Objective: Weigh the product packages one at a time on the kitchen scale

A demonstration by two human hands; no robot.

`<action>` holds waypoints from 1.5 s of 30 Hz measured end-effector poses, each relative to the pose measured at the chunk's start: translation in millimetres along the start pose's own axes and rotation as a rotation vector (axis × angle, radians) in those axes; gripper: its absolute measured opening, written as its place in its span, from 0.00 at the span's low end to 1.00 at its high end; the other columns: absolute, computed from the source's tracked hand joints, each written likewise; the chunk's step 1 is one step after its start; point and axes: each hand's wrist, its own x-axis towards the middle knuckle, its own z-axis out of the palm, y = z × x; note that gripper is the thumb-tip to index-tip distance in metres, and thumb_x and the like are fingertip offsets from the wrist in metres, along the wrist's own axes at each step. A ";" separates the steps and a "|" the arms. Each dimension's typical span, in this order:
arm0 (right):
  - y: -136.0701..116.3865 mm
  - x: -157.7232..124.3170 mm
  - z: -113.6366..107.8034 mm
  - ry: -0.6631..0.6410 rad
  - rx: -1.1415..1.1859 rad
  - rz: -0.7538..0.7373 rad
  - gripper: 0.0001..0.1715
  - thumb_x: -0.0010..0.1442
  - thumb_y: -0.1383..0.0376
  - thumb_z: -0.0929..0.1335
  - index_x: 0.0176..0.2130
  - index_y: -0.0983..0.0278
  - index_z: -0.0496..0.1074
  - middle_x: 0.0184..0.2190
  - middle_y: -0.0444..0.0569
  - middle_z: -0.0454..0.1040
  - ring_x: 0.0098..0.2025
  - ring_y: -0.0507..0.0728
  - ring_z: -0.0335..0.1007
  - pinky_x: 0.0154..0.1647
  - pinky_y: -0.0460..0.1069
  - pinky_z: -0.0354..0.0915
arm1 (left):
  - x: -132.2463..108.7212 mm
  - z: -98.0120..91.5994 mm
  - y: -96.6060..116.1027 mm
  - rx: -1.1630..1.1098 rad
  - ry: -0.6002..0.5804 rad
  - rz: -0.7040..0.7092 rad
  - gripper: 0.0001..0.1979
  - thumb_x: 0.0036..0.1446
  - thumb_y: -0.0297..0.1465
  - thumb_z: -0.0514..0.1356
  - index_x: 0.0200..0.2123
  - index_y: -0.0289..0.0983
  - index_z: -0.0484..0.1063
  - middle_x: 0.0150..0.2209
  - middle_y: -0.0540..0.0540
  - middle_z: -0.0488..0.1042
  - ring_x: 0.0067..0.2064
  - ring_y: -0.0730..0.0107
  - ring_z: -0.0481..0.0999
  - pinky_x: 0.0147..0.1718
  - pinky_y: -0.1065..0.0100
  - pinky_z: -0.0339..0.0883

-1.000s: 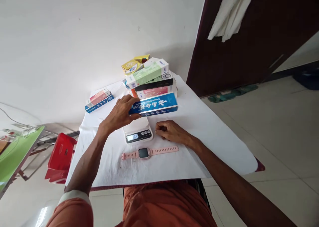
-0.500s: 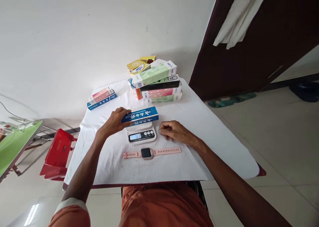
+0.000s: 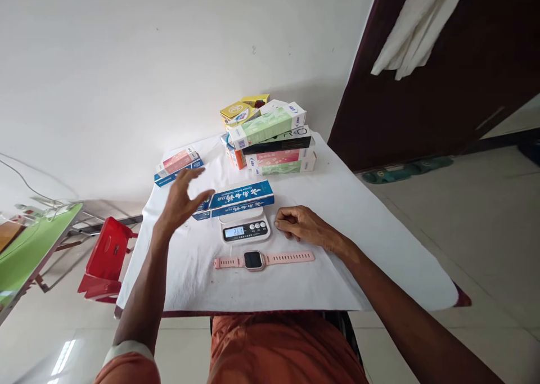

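Note:
A blue toothpaste box lies across the top of a small white kitchen scale, its left end jutting past the platform. The scale's lit display reads what looks like 261. My left hand is open just left of the box, thumb and fingers spread, with nothing in it. Right of the scale, my right hand rests on the white cloth, fingers curled in and nothing visible in them. A pink-strapped smartwatch is laid out flat in front of the scale.
Behind the scale is a pile of toothpaste boxes, with yellow boxes at its back. A pink and a blue box are stacked at the back left. A red chair and a green table stand to the left.
My left hand has let go of the toothpaste box and moved left, its fingers spreading. The scale's reading has dropped from about 363. My right hand stays in place beside the scale.

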 end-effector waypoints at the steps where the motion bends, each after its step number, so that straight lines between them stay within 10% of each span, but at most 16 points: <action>1: 0.0 0.2 0.2 0.000 -0.001 0.004 0.15 0.58 0.55 0.69 0.29 0.63 0.68 0.20 0.41 0.67 0.25 0.51 0.63 0.24 0.46 0.60 | -2.8 7.0 -0.2 0.009 -0.081 0.001 0.28 0.60 0.46 0.67 0.59 0.43 0.69 0.55 0.40 0.74 0.58 0.53 0.74 0.58 0.50 0.69; 5: 2.0 1.9 1.0 0.003 -0.016 0.032 0.16 0.57 0.53 0.70 0.29 0.62 0.69 0.20 0.42 0.68 0.24 0.51 0.62 0.23 0.46 0.60 | -13.1 35.3 1.1 0.061 -0.333 -0.049 0.28 0.60 0.42 0.67 0.61 0.43 0.68 0.53 0.40 0.75 0.56 0.50 0.74 0.57 0.47 0.67; 9: 4.1 2.8 0.8 -0.004 -0.052 0.040 0.17 0.59 0.52 0.69 0.29 0.62 0.69 0.21 0.42 0.69 0.25 0.52 0.62 0.24 0.46 0.60 | -18.5 42.5 -4.0 0.033 -0.314 -0.054 0.24 0.61 0.39 0.66 0.58 0.42 0.70 0.51 0.41 0.75 0.52 0.54 0.76 0.53 0.52 0.69; 21: 2.6 2.0 1.3 0.008 -0.096 0.043 0.17 0.60 0.52 0.68 0.29 0.61 0.69 0.22 0.44 0.68 0.26 0.53 0.62 0.24 0.47 0.60 | 29.4 -54.4 -127.6 0.398 0.024 -0.447 0.24 0.60 0.41 0.62 0.58 0.40 0.68 0.53 0.40 0.70 0.55 0.52 0.71 0.61 0.51 0.60; 28: -1.4 0.4 0.4 0.007 -0.081 0.058 0.18 0.60 0.51 0.69 0.29 0.62 0.69 0.22 0.44 0.67 0.26 0.52 0.61 0.24 0.46 0.59 | 18.9 -9.3 -166.3 0.388 -0.160 -0.497 0.25 0.61 0.39 0.61 0.60 0.41 0.68 0.56 0.36 0.70 0.61 0.46 0.66 0.62 0.47 0.57; 38: 0.2 1.0 1.1 0.014 -0.076 0.047 0.15 0.60 0.54 0.68 0.29 0.62 0.69 0.22 0.42 0.68 0.25 0.51 0.61 0.24 0.46 0.59 | 19.9 15.5 -169.2 0.526 -0.054 -0.449 0.24 0.59 0.32 0.64 0.59 0.41 0.70 0.59 0.31 0.67 0.61 0.38 0.65 0.57 0.44 0.61; 45: -3.0 0.6 1.9 0.032 -0.079 0.034 0.14 0.59 0.54 0.68 0.29 0.62 0.69 0.20 0.42 0.69 0.22 0.50 0.60 0.23 0.46 0.58 | 54.8 32.2 -114.4 0.305 0.084 -0.121 0.27 0.60 0.38 0.67 0.60 0.40 0.68 0.56 0.34 0.69 0.59 0.45 0.69 0.57 0.48 0.64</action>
